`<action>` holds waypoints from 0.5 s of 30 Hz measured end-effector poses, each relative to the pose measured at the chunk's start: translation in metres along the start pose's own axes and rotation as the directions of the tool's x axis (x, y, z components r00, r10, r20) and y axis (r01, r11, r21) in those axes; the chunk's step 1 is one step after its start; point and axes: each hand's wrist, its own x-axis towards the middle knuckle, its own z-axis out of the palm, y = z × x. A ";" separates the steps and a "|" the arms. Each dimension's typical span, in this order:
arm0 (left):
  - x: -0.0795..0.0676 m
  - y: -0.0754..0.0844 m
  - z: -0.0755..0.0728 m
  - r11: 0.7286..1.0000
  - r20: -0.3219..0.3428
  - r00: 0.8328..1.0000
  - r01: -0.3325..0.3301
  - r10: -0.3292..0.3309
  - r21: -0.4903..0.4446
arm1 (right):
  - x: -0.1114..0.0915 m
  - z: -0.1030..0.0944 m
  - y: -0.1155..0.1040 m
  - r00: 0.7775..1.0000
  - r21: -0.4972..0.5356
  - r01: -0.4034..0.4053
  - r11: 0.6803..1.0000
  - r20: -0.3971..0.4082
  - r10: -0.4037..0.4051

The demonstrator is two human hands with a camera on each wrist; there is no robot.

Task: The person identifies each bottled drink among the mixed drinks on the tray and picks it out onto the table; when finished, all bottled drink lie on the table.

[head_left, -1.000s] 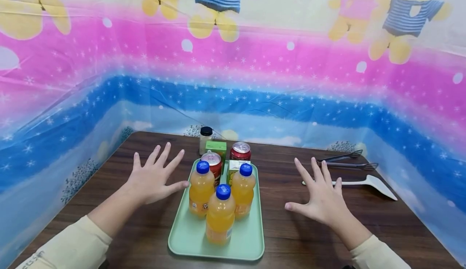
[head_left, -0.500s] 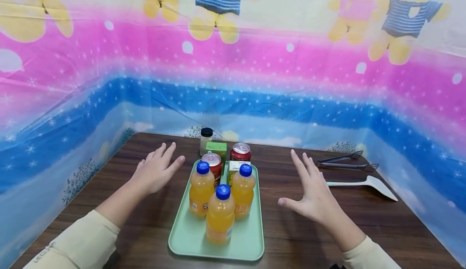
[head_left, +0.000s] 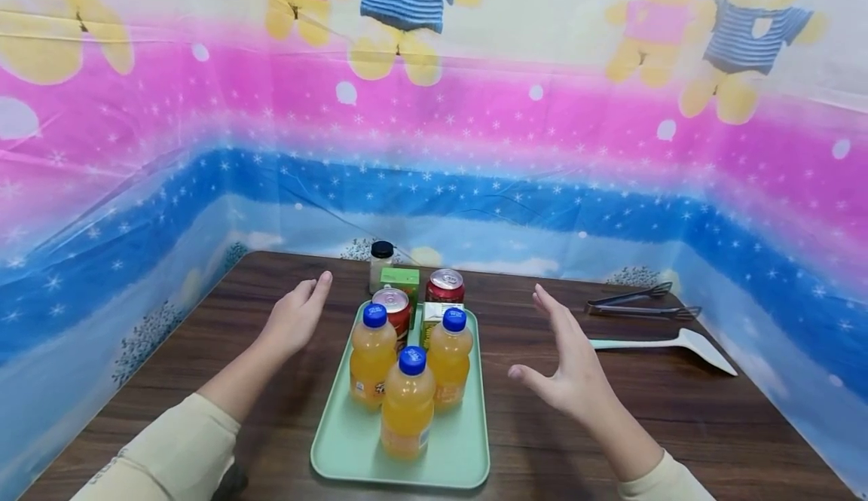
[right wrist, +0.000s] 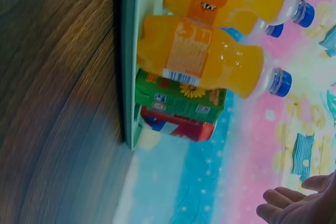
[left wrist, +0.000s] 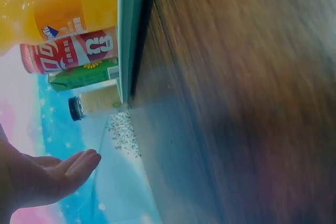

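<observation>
A light green tray (head_left: 325, 452) holds a front orange drink bottle (head_left: 407, 418), a left bottle (head_left: 369, 350) and a right bottle (head_left: 450, 362), all blue-capped and upright. Behind the bottles are a red soda can (head_left: 398, 311), another red can (head_left: 445, 288), a green drink carton (head_left: 403, 278) and a second carton (right wrist: 178, 95) with a sunflower print. Left of the tray my left hand (head_left: 296, 319) hovers with nothing in it, thumb up. My right hand (head_left: 573, 369) is held to the tray's right, thumb apart from the relaxed fingers, also holding nothing.
A black-lidded jar (head_left: 380, 269) stands at the back behind the green carton. To the right on the brown table (head_left: 542, 456) lie metal tongs (head_left: 640, 311) and a pale green spatula (head_left: 705, 352). A printed curtain (head_left: 475, 215) closes the back and sides.
Both hands have turned from spread, palms-down poses to sideways ones with the fingers closer together. The right hand has moved a little left toward the tray. The tray and drinks stay put.
</observation>
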 end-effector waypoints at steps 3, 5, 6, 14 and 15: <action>0.002 -0.001 0.003 0.998 0.020 0.998 0.054 -0.053 -0.030 | 0.000 0.002 -0.003 0.999 0.061 0.025 0.998 -0.031 -0.023; 0.003 -0.002 0.006 0.996 0.034 0.996 0.080 -0.079 -0.035 | -0.001 0.003 -0.005 0.999 0.101 0.035 0.994 -0.042 -0.031; 0.004 -0.002 0.008 0.996 0.043 0.995 0.088 -0.087 -0.034 | -0.001 0.004 -0.006 0.998 0.118 0.038 0.992 -0.044 -0.033; 0.006 -0.008 0.020 0.983 0.115 0.981 0.163 -0.153 -0.087 | 0.001 0.010 -0.015 0.998 0.273 0.051 0.961 -0.039 -0.042; 0.006 -0.008 0.021 0.982 0.116 0.980 0.170 -0.159 -0.085 | 0.001 0.010 -0.017 0.998 0.287 0.049 0.957 -0.038 -0.040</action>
